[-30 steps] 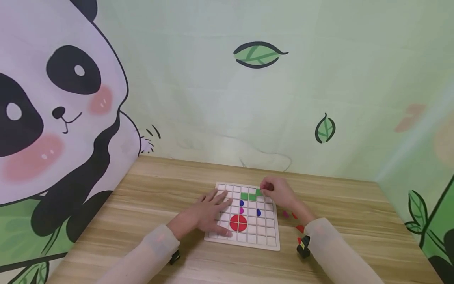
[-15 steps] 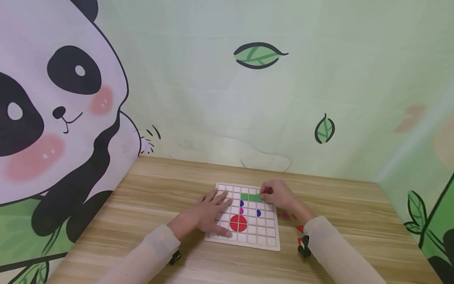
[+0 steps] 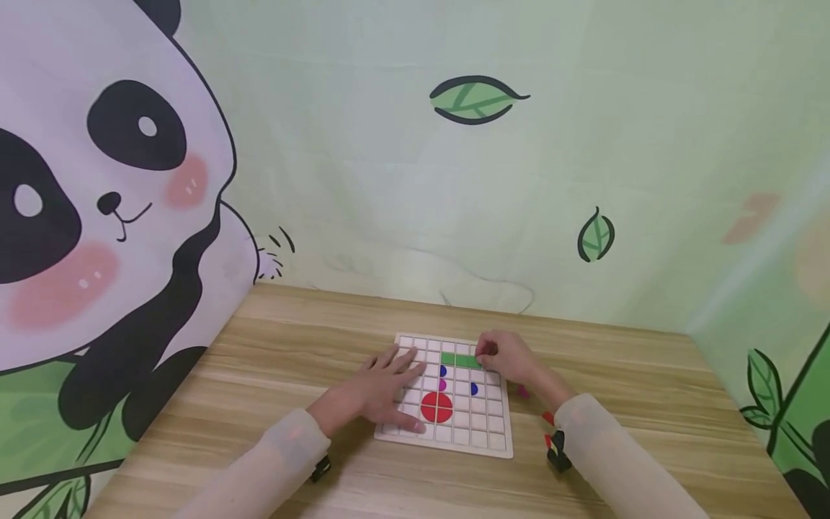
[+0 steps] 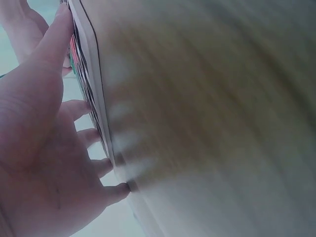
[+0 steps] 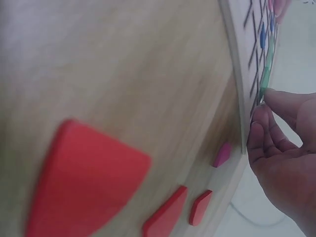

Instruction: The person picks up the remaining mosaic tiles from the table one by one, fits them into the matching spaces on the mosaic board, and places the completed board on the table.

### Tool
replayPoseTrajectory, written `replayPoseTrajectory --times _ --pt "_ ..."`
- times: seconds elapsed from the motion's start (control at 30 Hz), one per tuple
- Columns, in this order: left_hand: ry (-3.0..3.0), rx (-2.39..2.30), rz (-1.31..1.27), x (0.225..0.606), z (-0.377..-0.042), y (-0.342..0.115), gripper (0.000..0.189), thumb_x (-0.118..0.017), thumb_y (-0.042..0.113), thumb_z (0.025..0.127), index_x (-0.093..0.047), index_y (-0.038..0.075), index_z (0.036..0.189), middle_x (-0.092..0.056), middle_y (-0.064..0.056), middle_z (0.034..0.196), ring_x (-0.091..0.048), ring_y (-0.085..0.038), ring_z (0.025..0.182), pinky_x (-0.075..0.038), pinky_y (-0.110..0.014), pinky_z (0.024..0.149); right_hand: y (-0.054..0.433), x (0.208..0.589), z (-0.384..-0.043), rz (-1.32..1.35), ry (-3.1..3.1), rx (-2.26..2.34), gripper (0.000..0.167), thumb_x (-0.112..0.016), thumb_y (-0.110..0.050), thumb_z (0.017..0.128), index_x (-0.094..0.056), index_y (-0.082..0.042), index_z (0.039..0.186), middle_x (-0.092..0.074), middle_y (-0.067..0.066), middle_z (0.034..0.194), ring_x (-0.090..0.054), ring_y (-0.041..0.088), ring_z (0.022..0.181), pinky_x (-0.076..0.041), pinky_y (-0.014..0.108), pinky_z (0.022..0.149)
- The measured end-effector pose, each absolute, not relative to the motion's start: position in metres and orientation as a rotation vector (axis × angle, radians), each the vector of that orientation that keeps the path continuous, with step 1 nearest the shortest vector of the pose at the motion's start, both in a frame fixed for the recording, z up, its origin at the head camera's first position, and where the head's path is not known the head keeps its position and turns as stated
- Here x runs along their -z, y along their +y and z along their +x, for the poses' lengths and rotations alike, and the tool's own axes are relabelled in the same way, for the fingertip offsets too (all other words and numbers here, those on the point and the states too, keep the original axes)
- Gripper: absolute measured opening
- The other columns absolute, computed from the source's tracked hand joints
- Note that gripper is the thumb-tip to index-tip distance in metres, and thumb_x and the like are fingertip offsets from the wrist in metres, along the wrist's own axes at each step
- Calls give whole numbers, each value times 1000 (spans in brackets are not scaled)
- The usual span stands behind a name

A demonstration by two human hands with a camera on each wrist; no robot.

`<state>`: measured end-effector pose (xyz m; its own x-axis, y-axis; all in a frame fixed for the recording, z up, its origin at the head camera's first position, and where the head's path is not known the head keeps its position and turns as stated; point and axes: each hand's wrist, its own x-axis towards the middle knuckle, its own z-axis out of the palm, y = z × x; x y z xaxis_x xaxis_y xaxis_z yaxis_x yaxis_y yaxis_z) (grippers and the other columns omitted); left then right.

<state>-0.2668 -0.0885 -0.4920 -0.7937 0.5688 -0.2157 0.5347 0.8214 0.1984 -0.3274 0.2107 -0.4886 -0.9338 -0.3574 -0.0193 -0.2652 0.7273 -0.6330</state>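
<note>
A white gridded board [image 3: 483, 422] lies on the wooden table. My left hand [image 3: 382, 393] rests spread over its left side, and in the left wrist view the fingertips of the left hand [image 4: 49, 163] touch the board's edge. With thumb and forefinger, my right hand [image 3: 512, 358] pinches the right end of a green strip of tiles [image 3: 460, 360] near the upper right; its tip is hidden by the fingers. Lower on the grid sit a red circle in quarters [image 3: 436, 407], a small magenta piece [image 3: 442, 386] and two blue half-rounds, one being this blue piece [image 3: 474, 389].
Loose on the table right of the board are a magenta piece [image 5: 222, 154] and several red pieces, including a large red one [image 5: 89, 177]. The right forearm partly covers them in the head view. Behind the table [image 3: 311, 317] hangs a printed panda cloth [image 3: 363, 180].
The right-hand green tile, earlier set higher than the others, has come down into line with the green row under my right fingers. My left hand has stayed in place.
</note>
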Motion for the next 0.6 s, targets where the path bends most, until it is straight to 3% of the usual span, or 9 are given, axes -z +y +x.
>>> replayPoseTrajectory --times 0.23,0.6 --pt "2731 -163 834 491 -267 -89 116 -66 85 82 -20 27 171 -6 -5 179 0 -40 163 -13 -65 127 211 486 -324 -537 2773 953 3 -72 -9 101 -72 -8 104 -67 0 96 -60 18 89 -53 34 82" --pt "2727 -182 832 490 -267 -88 116 -65 85 82 -21 26 171 -7 -5 179 -1 -39 163 -14 -64 127 232 459 -310 -643 2764 838 4 -73 -13 101 -73 -12 105 -68 -3 94 -60 18 87 -54 33 79"
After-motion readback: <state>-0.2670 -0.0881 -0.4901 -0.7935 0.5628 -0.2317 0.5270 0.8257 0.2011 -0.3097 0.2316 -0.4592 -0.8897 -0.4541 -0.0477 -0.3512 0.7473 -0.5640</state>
